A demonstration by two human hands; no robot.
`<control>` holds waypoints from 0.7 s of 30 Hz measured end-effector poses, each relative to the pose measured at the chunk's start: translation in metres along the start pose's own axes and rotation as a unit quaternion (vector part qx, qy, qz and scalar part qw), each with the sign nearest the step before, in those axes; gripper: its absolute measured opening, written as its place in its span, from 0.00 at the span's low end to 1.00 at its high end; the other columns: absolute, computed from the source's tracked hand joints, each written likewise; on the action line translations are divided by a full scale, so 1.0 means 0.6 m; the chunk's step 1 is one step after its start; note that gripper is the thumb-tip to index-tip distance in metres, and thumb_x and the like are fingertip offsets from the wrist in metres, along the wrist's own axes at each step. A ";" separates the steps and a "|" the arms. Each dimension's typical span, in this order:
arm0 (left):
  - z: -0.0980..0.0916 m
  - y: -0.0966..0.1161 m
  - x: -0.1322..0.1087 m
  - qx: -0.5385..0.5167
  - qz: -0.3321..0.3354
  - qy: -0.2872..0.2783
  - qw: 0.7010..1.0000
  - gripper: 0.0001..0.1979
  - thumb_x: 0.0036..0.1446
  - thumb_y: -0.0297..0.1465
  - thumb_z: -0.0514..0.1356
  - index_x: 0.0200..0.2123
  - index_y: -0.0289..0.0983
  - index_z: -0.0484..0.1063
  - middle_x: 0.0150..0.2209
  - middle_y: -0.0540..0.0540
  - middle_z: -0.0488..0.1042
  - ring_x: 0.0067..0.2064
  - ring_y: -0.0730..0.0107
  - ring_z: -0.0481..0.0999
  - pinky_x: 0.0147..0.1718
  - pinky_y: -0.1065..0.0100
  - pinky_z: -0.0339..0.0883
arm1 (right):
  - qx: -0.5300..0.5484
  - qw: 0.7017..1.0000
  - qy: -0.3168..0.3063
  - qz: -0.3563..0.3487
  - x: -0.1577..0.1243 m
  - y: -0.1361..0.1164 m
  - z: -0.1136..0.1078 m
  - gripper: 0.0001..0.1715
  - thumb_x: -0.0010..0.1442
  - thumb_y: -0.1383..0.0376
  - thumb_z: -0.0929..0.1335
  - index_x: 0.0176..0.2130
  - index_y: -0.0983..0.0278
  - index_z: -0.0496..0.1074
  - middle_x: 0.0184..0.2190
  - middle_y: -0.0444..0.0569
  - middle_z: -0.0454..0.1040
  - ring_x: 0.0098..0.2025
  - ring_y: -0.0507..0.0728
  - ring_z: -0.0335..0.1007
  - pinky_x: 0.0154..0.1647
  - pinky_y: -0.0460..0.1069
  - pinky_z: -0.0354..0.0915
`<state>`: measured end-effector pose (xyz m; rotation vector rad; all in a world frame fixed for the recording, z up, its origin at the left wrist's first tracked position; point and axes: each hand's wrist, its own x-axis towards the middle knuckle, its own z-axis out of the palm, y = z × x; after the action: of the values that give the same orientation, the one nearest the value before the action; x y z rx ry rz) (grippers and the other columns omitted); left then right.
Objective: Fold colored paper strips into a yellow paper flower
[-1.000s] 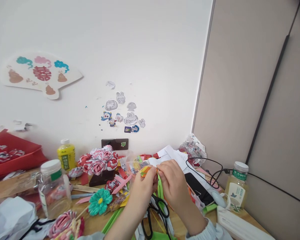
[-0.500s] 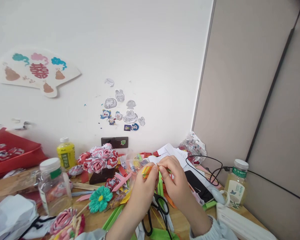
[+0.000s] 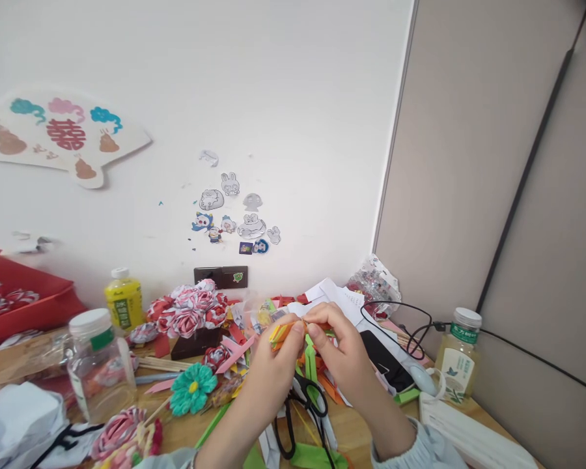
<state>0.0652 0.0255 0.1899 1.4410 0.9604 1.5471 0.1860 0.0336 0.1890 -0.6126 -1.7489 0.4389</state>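
My left hand (image 3: 273, 371) and my right hand (image 3: 339, 348) meet above the middle of a cluttered wooden desk (image 3: 185, 433). Both pinch a small folded paper piece (image 3: 280, 332) striped yellow, orange and green, the left from below and the right from its right end. Black-handled scissors (image 3: 300, 417) lie on the desk right under my hands, among green paper strips (image 3: 312, 365). A teal paper flower (image 3: 191, 389) on a stick lies left of my left hand.
A clear plastic jar (image 3: 97, 365), a yellow bottle (image 3: 122, 299), red-and-white paper roses (image 3: 190, 312) and a red box (image 3: 24, 303) crowd the left. On the right sit a phone (image 3: 388, 361), black cable (image 3: 410, 326), tea bottle (image 3: 454, 358) and white power strip (image 3: 461, 430). Stickers (image 3: 234, 218) cover the wall.
My hands stay together on the folded paper and my fingers shift slightly on it. The view has drifted a little, so the desk things sit slightly left and lower.
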 end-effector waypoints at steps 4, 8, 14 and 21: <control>-0.001 0.015 -0.001 -0.024 -0.028 -0.012 0.999 0.10 0.49 0.38 0.55 0.23 0.38 0.62 0.20 0.56 0.58 0.23 0.74 0.59 0.24 0.72 0.57 | 0.011 1.000 -0.019 -0.021 0.000 -0.005 -0.005 0.08 0.64 0.62 0.60 0.38 0.61 0.67 0.37 0.47 0.68 0.42 0.55 0.64 0.44 0.51 0.61; 0.000 0.017 -0.003 -0.018 -0.039 0.007 0.999 0.09 0.49 0.37 0.55 0.25 0.37 0.63 0.23 0.54 0.62 0.28 0.72 0.63 0.29 0.71 0.59 | -0.012 0.999 -0.008 -0.029 -0.001 -0.003 -0.004 0.07 0.63 0.63 0.61 0.37 0.62 0.67 0.35 0.47 0.68 0.40 0.55 0.65 0.42 0.50 0.62; 0.002 0.006 0.000 -0.013 -0.016 -0.006 1.000 0.10 0.50 0.37 0.53 0.23 0.38 0.61 0.23 0.55 0.61 0.28 0.72 0.61 0.28 0.71 0.58 | -0.010 0.999 0.022 -0.026 -0.004 0.007 0.008 0.08 0.63 0.64 0.61 0.34 0.62 0.67 0.32 0.46 0.68 0.38 0.54 0.66 0.39 0.49 0.63; -0.009 0.015 0.005 0.054 0.049 -0.056 0.996 0.12 0.54 0.37 0.53 0.22 0.38 0.62 0.21 0.55 0.59 0.25 0.73 0.60 0.27 0.71 0.58 | -0.037 0.999 0.011 -0.005 0.003 -0.004 -0.014 0.09 0.62 0.65 0.63 0.40 0.59 0.71 0.39 0.47 0.72 0.44 0.55 0.67 0.46 0.49 0.62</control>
<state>0.0593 0.0245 0.1991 1.6551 0.9305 1.4850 0.1932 0.0326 0.1939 -0.6590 -1.7530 0.3620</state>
